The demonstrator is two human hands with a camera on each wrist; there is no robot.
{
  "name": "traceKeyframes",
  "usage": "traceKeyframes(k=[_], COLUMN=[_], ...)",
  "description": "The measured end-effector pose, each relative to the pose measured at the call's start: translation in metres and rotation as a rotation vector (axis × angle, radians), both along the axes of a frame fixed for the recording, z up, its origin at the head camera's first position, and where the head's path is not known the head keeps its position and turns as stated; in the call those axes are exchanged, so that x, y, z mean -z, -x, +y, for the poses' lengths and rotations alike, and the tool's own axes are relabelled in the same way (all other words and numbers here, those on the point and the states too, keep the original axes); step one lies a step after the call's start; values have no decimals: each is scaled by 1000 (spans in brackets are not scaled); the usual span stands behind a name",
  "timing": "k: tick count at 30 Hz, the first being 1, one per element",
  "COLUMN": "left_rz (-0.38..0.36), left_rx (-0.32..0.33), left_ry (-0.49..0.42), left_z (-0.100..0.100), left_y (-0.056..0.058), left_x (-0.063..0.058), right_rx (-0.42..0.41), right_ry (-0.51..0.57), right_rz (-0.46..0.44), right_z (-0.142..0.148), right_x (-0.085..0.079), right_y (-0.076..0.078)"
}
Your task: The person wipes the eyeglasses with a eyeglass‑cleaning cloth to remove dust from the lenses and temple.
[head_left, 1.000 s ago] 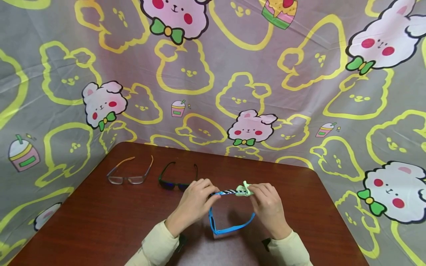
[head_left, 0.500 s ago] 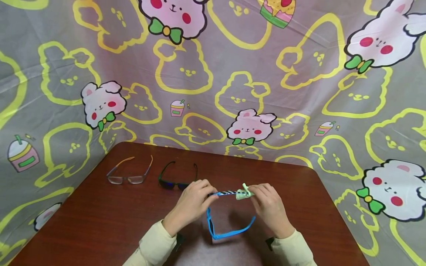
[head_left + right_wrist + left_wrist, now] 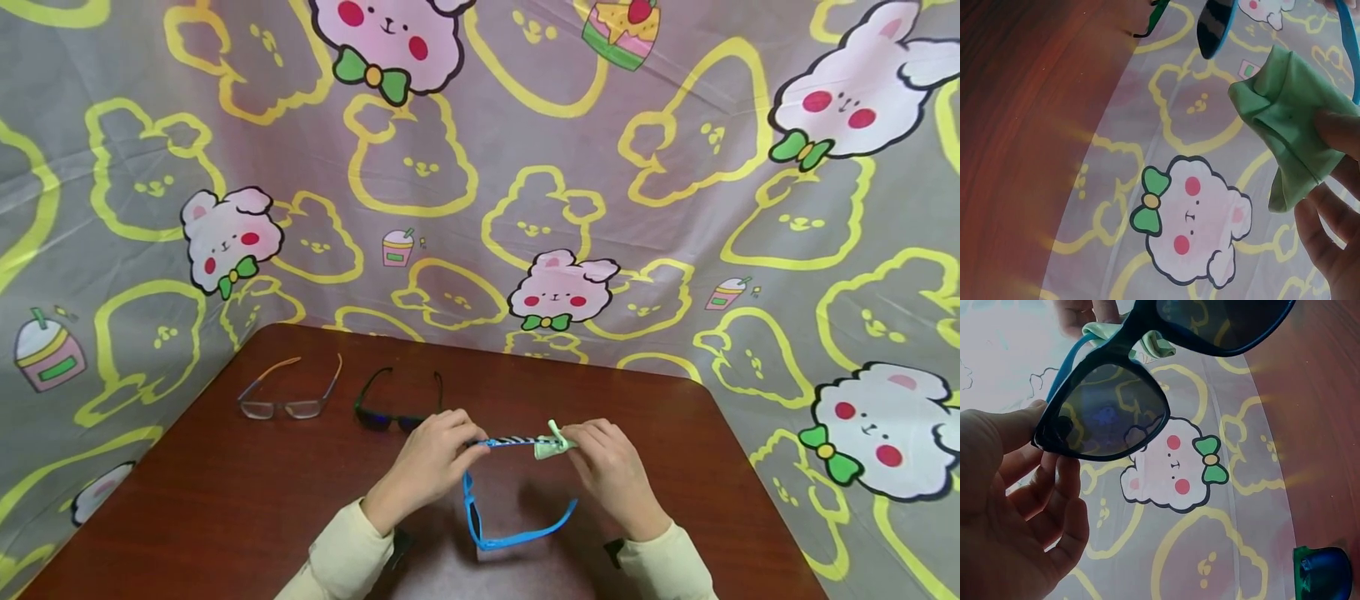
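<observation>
In the head view, blue-framed sunglasses [image 3: 517, 541] with dark lenses are held up over the table. My left hand [image 3: 429, 457] pinches them at the frame's outer corner, near the hinge; the left wrist view shows thumb and fingers at the edge of a dark lens [image 3: 1110, 415]. One arm, patterned with dark and light stripes [image 3: 516, 441], stretches toward my right hand [image 3: 618, 475]. That hand pinches a light green cloth [image 3: 552, 447] around this arm's end. In the right wrist view the crumpled cloth [image 3: 1297, 119] hides the arm's tip. The other arm hangs free.
Clear-lensed glasses [image 3: 282, 408] with orange-tipped arms lie unfolded at the table's back left. Beside them, dark sunglasses [image 3: 375, 419] are partly covered by my left hand. A cartoon-printed curtain [image 3: 450, 167] surrounds the brown table [image 3: 225, 517].
Both hands and the blue sunglasses have sunk slightly in the head view, and the left hand has drifted a little left. The green cloth has shifted slightly in shape, still around the arm.
</observation>
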State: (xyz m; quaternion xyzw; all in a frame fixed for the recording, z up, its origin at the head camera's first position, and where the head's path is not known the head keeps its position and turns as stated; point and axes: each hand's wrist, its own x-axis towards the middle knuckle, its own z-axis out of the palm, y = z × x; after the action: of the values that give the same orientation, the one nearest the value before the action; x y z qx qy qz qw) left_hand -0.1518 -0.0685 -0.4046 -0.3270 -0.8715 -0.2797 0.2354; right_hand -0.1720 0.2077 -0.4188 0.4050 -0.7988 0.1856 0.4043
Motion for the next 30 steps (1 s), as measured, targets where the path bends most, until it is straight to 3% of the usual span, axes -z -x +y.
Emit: traceKeyframes(k=[7,12,18,25,30], left_rz=[-19,-81,-193,-272,-314], left_rx=[-15,-57,-157,-291,-342], left_ry=[-10,-33,-74,-61,-37], left_z=[-3,-14,-29,-53,-65], left_y=[2,2,-1,-7,-13], left_x=[3,5,11,25,33], right_rx=[13,57,160,287,369], right_ry=[10,48,47,60,42], right_rz=[-2,-36,-140,-163,-210], right_z=[4,15,33,54,68], right_x=[2,4,10,18,24], right_y=[0,2,0,2,4])
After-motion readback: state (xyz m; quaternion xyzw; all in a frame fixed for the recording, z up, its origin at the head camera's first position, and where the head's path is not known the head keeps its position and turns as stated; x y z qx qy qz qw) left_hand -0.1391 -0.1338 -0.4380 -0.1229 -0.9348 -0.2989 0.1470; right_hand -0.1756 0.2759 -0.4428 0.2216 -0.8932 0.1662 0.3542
